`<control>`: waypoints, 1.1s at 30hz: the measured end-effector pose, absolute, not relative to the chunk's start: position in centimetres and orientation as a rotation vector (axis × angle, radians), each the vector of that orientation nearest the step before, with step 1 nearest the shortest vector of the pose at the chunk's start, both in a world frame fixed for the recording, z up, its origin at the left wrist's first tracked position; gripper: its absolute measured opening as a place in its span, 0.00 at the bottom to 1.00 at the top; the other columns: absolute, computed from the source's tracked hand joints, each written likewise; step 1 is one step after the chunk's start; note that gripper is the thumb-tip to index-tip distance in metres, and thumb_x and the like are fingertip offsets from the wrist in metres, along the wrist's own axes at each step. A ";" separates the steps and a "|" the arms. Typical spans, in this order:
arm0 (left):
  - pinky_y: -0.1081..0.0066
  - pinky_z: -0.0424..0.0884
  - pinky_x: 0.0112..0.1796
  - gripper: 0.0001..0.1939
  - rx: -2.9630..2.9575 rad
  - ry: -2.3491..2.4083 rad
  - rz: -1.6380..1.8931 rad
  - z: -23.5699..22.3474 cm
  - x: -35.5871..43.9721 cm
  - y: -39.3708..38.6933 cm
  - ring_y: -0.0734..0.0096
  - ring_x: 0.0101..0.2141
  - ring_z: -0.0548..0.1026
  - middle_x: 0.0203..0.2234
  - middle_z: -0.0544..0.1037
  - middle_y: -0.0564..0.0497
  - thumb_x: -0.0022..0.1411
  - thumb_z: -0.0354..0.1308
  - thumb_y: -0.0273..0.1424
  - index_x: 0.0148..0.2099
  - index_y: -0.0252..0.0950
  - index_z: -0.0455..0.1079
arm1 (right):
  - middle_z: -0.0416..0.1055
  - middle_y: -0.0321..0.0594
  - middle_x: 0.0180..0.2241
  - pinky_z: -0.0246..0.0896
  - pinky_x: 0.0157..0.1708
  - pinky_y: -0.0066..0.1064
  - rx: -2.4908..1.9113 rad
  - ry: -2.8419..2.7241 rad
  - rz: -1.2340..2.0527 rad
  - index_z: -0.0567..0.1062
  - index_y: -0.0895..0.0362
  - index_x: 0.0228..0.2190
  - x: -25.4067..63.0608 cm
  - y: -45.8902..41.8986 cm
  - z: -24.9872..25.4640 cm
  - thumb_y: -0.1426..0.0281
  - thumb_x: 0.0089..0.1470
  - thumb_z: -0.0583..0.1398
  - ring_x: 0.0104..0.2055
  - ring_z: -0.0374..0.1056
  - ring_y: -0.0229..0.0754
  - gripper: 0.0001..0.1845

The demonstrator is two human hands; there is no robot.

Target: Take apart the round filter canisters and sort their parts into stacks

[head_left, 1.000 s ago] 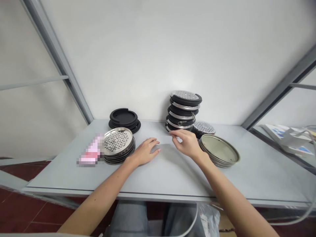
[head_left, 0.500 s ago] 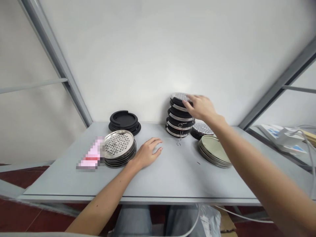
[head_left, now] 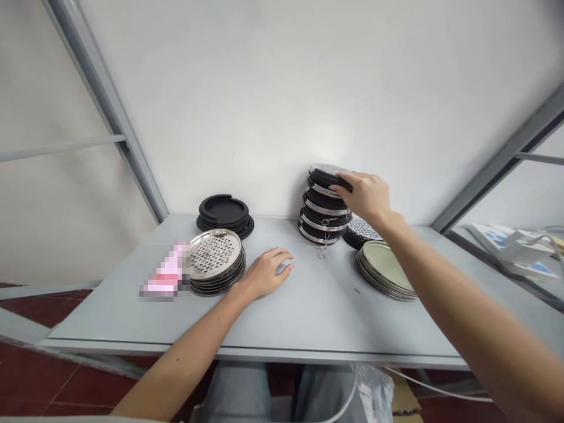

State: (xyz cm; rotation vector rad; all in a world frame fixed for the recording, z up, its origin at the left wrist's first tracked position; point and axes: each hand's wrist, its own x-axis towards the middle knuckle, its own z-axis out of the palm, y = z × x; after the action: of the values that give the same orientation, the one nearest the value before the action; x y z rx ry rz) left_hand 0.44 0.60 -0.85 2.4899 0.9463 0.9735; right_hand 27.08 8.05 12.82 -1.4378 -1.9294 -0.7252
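My right hand grips the edge of the top black disc with a perforated metal face, which tilts at the top of a tall stack. Below it, the stack of black discs with shiny metal rims stands near the wall, small wire rings hanging from it. My left hand rests on the table, fingers apart and holding nothing. To its left is a pile of round perforated metal plates. Green round plates lie stacked below my right forearm, with a perforated disc pile behind them.
Black plastic rings are piled at the back left. A blurred-out pink object lies at the left. A small dark sliver is on the grey table. White boxes and a cable sit beyond the right frame post.
My right hand has closed on the stack's top disc, which now tilts. My left hand stays in place on the table. The view has shifted slightly.
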 end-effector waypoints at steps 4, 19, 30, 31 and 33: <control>0.63 0.68 0.50 0.12 2.482 0.949 0.977 -1.0 0.4 0.7 0.63 0.45 0.73 0.45 0.74 0.47 0.66 0.51 0.31 0.50 0.37 0.70 | 0.75 0.47 0.45 0.60 0.47 0.47 -1.332 -1.880 -0.787 0.73 0.55 0.44 26.7 7.5 13.9 0.60 0.61 0.51 0.49 0.68 0.54 0.18; 0.54 0.59 0.55 0.28 2.157 1.069 1.843 -0.3 0.3 0.7 0.54 0.58 0.60 0.61 0.57 0.37 0.70 0.34 0.46 0.64 0.35 0.50 | 0.76 0.47 0.45 0.64 0.44 0.40 -0.691 -2.211 -0.567 0.72 0.58 0.48 21.3 -1.4 0.7 0.70 0.58 0.58 0.49 0.71 0.48 0.16; 0.51 0.55 0.59 0.30 2.595 1.174 0.769 -0.7 -0.3 0.7 0.50 0.62 0.56 0.60 0.60 0.36 0.64 0.51 0.46 0.61 0.32 0.60 | 0.76 0.44 0.42 0.67 0.46 0.43 -0.739 -2.260 0.036 0.75 0.56 0.43 21.7 0.0 -2.2 0.70 0.52 0.63 0.47 0.69 0.47 0.14; 0.50 0.55 0.59 0.33 2.635 1.162 0.686 -0.7 -0.5 0.8 0.48 0.62 0.54 0.61 0.59 0.35 0.61 0.54 0.48 0.61 0.32 0.59 | 0.76 0.44 0.42 0.66 0.47 0.44 -0.769 -2.266 0.086 0.75 0.56 0.43 22.1 0.1 -2.2 0.71 0.51 0.63 0.47 0.68 0.47 0.15; 0.49 0.55 0.59 0.38 2.704 1.124 0.588 -0.8 -0.9 1.0 0.45 0.62 0.53 0.62 0.57 0.34 0.56 0.60 0.49 0.62 0.32 0.59 | 0.76 0.44 0.43 0.65 0.49 0.45 -0.820 -2.266 0.143 0.75 0.55 0.42 22.6 0.5 -2.3 0.73 0.50 0.63 0.48 0.68 0.47 0.15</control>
State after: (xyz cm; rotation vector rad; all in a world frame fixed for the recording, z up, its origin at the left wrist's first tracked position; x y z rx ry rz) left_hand -0.92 1.03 -0.79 2.7037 1.1236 0.5880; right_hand 22.61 0.45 -2.28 -0.8200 -2.2659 0.1431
